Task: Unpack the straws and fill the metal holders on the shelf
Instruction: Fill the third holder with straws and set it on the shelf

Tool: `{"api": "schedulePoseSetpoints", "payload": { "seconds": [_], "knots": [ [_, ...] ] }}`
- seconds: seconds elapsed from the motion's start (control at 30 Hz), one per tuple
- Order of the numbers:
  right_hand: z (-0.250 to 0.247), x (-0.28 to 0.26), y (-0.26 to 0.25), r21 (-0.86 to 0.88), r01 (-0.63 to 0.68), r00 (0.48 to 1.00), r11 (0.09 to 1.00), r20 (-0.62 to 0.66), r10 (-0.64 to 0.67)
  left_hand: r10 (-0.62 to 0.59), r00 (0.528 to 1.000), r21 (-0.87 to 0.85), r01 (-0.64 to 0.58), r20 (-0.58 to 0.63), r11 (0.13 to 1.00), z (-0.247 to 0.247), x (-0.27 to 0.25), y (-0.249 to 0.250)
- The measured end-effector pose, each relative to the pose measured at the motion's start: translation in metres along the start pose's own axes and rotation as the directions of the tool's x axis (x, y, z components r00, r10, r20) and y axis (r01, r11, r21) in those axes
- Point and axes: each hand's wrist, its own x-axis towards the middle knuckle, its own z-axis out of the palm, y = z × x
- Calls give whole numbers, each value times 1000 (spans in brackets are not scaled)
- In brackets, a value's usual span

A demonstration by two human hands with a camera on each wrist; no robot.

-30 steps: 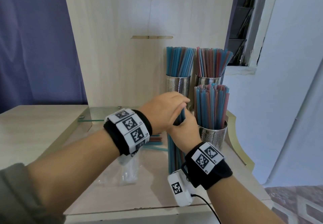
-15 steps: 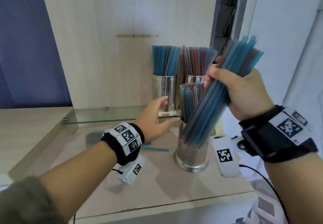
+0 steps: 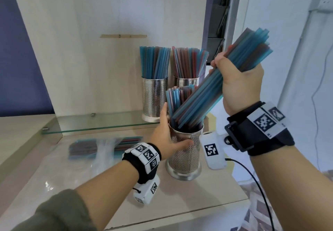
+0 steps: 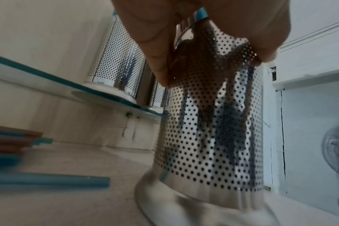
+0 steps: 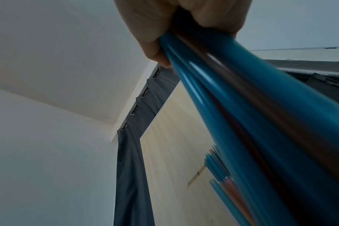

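Pale wooden counter [image 3: 75,191] seen below glass shelf [image 3: 100,124], which is fixed to wooden back panel. Landmark: front perforated metal holder [image 3: 185,156]. Front holder stood directly on counter, partly filled with straws. Left of it, loose blue and red straws [image 3: 84,148] laid flat on counter, partly covered by clear plastic wrapper [image 3: 106,151]. Behind it, two perforated metal holders stood on glass shelf: left holder [image 3: 154,99] and right holder [image 3: 186,82], both packed with straws.

The straws [image 3: 212,86] are teal blue with some dull red — the holders [image 3: 185,156] are shiny silver metal dotted with small dark holes; the wristbands [image 3: 261,128] are black with black-and-white square codes.
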Motion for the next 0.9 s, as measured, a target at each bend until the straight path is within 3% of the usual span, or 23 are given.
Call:
{"api": "schedulePoseSetpoints", "payload": {
  "seconds": [0.2,0.33,0.47,0.63,0.8,0.9],
  "knots": [
    [7,2,4,-124,104,991,987,-69,-113,-13,999,173,18,-29,985,6,-1,-1],
    [18,6,8,-237,177,983,955,-6,-183,-36,998,202,46,-52,978,9,-4,4],
    [24,7,22,-332,175,982,927,126,-140,-21,997,224,37,-75,974,9,-7,5],
    [18,6,45,-368,141,979,919,188,-75,18,997,239,-1,-72,971,9,-7,2],
    [11,-2,68,-530,96,967,843,252,48,51,996,234,-33,-70,972,10,-5,-2],
    [7,-10,74,-620,167,972,767,234,-23,55,996,242,-35,-75,970,10,-5,-3]
  ]
}}
